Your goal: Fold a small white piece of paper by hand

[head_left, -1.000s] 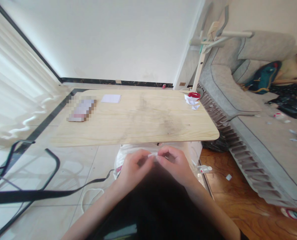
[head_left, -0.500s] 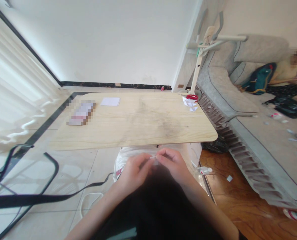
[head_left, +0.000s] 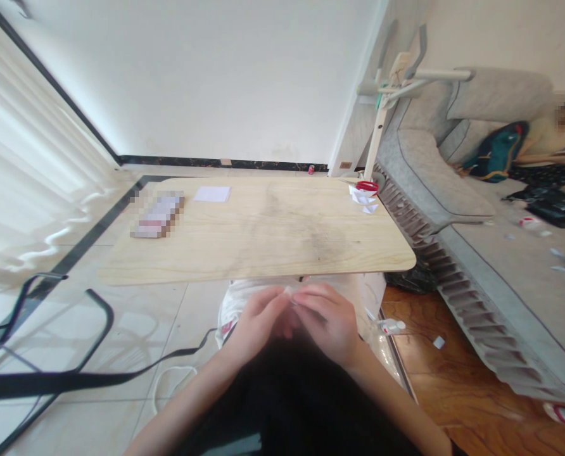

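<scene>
A small piece of white paper [head_left: 289, 292] is pinched between both hands, close to my body and just below the table's near edge. My left hand [head_left: 260, 315] grips it from the left with thumb and fingers together. From the right, my right hand [head_left: 329, 316] closes its fingertips on the same paper. Most of the paper is hidden by the fingers, so its shape cannot be made out. On the table [head_left: 244, 240] lie a stack of white paper [head_left: 213, 194] and, at the far right, several folded white paper pieces [head_left: 362, 197] beside red-handled scissors [head_left: 367, 186].
A blurred-out flat object [head_left: 158, 215] lies at the table's left. To the right stands a grey sofa [head_left: 520, 266] with a person seated, a backpack [head_left: 500, 152] and paper scraps. A white bottle [head_left: 391, 326] lies on the floor; a black chair frame [head_left: 99, 316] is at left.
My hands have shifted slightly on the paper, the right hand turning inward so its fingers cover more of it. Less of the paper shows now. The view has moved a little.
</scene>
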